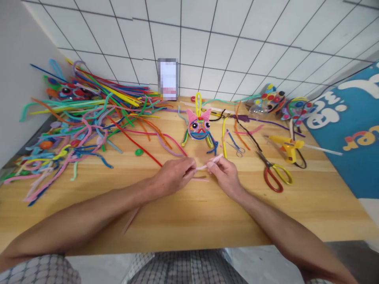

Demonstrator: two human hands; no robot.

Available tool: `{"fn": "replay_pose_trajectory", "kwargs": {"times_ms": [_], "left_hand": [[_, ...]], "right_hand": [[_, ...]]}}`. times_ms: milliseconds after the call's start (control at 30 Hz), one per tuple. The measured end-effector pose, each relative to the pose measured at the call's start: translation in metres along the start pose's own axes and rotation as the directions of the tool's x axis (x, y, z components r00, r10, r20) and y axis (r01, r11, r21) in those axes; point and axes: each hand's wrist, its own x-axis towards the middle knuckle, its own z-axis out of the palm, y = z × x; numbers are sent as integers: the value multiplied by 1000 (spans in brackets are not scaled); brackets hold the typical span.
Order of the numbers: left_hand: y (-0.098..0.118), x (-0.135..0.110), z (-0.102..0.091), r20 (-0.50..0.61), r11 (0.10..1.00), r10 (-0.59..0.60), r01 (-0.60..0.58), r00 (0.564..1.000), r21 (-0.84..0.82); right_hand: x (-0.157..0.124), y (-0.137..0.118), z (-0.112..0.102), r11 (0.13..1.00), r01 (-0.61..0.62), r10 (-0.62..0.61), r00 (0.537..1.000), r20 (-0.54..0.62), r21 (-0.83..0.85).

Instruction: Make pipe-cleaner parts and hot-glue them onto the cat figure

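Well along by the look of it, but short of finished

Holding a short, pale pink fuzzy pipe cleaner (201,168) between both hands, low over the light wood-grained table (189,225). Gripping one end in the left hand (180,172), curled into a loose fist with fingertips turned from view, so hard to say exactly how. Pinching the other part between thumb and fingers of the right hand (224,173), leaving a free end beyond the fingertips.

Facing a round, clear ball figure (199,129) just beyond the hands, set on the table under an upright yellow loop. Already fitted with pointed pink ears, large round eyes, red and blue face trim and green-and-yellow legs, so judged largely built. Not yet joined to that figure in the case of the pink pipe cleaner, hence probably incomplete by at least one piece.

Flanked on the left by a tangled heap of multicoloured fuzzy pipe cleaners (91,118), on the right by metal scissors with red and yellow handles (269,165) and a yellow plastic glue gun (288,146). Backed by a white tiled wall (237,43).
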Motion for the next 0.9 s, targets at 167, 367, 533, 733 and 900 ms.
{"fn": "replay_pose_trajectory", "kwargs": {"times_ms": [167, 367, 533, 733, 900], "left_hand": [[6, 10, -44, -162, 996, -95, 94, 982, -12], [-15, 28, -112, -375, 940, -310, 340, 874, 14], [-61, 35, -139, -317, 817, -479, 548, 818, 181], [-84, 32, -146, -308, 729, -541, 619, 783, 293], [-87, 30, -150, -405, 707, -493, 626, 770, 328]], "right_hand": [[0, -1, -4, 993, 89, -86, 996, 40, -72], [2, -2, -6, 768, 508, -393, 855, 338, -391], [-1, -5, -1, 565, 663, -431, 745, 508, -492], [-3, -5, 2, 579, 656, -456, 753, 474, -485], [-3, -2, 0, 630, 598, -473, 802, 365, -495]]}}
